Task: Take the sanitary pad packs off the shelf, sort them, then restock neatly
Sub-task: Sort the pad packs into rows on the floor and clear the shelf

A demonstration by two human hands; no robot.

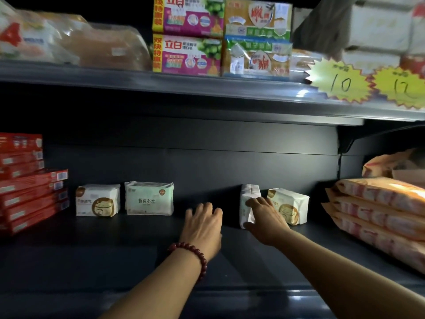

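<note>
a narrow white pad pack (248, 196) is gripped by the right hand (264, 218), which is curled round it, at the back of the shelf (138, 254); the left hand (203, 224) is held spread and empty alongside. the pack should be turned face-out, flush with the neighbouring pack (293, 203). its print is hidden; the shelf is dimly lit.

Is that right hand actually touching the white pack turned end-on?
Touching. The head view shows the right hand gripping the end-on pack, with fingers across its face and the thumb at its lower edge.
</note>
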